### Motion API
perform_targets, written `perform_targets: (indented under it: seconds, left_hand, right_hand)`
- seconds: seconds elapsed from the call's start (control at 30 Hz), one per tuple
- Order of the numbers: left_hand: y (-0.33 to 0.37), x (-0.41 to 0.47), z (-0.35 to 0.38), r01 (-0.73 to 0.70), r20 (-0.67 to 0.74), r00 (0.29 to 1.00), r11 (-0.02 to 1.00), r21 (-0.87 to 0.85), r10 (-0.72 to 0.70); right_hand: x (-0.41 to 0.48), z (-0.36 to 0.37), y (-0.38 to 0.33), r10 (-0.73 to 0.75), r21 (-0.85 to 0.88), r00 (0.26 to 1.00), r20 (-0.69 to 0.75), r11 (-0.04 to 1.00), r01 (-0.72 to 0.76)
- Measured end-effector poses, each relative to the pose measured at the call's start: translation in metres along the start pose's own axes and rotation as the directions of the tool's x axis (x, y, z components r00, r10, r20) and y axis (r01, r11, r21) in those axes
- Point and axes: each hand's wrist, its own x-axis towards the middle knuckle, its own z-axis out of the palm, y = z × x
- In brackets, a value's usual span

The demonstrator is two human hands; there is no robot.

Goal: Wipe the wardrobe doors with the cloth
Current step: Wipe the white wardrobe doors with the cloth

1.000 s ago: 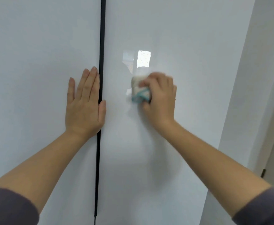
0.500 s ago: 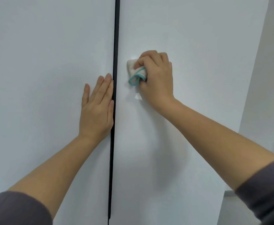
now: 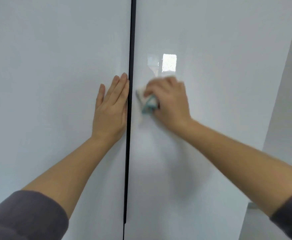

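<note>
Two glossy white wardrobe doors fill the view, the left door and the right door, split by a dark vertical gap. My left hand lies flat on the left door with straight fingers, its edge along the gap. My right hand grips a bunched white cloth with a teal edge and presses it on the right door just right of the gap. The right hand and cloth are blurred by motion.
A bright window reflection shows on the right door above my right hand. A white side wall rises at the right edge. Dark grey sleeves cover both forearms at the bottom corners.
My right hand with the cloth has moved down the right door, from above my left hand's fingertips to level with that hand. The left hand stays flat on the left door.
</note>
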Motion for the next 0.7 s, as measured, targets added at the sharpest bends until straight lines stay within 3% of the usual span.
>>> perform_targets:
  seconds: [0.07,0.17,0.3,0.4,0.5,0.57,0.63,0.7]
  left_hand:
    - [0.0,0.001,0.001,-0.005,-0.028,1.0,1.0,0.009,0.006]
    - [0.0,0.001,0.003,0.001,-0.057,0.998,1.0,0.007,-0.001]
    - [0.003,0.002,0.003,0.02,-0.072,0.997,1.0,-0.006,-0.02]
    - [0.003,0.002,0.002,0.027,-0.063,0.998,1.0,0.005,-0.027]
    - [0.004,-0.001,0.001,0.04,-0.044,0.998,0.999,0.012,-0.04]
    - [0.004,-0.001,0.0,0.046,-0.037,0.998,0.999,0.015,-0.045]
    - [0.005,0.0,0.0,0.053,-0.036,0.998,0.999,0.01,-0.053]
    - [0.008,0.0,-0.001,0.057,-0.034,0.998,0.998,-0.002,-0.057]
  right_hand:
    - [0.03,-0.003,0.007,0.093,0.0,0.993,-0.075,0.996,-0.093]
    - [0.017,0.005,-0.003,0.085,0.017,0.992,-0.098,0.996,-0.084]
    - [-0.085,0.021,-0.035,-0.129,0.052,0.99,0.056,0.991,0.126]
    - [-0.144,0.025,-0.047,-0.359,0.091,0.906,0.223,0.933,0.347]
    - [-0.139,0.02,-0.037,-0.458,0.087,0.845,0.276,0.887,0.453]
    - [-0.107,0.015,-0.023,-0.355,0.031,0.917,0.182,0.934,0.356]
    - [-0.064,0.007,-0.005,-0.158,-0.015,0.986,0.051,0.987,0.159]
    - [-0.035,0.0,0.005,-0.018,-0.012,1.0,-0.023,1.0,0.018]
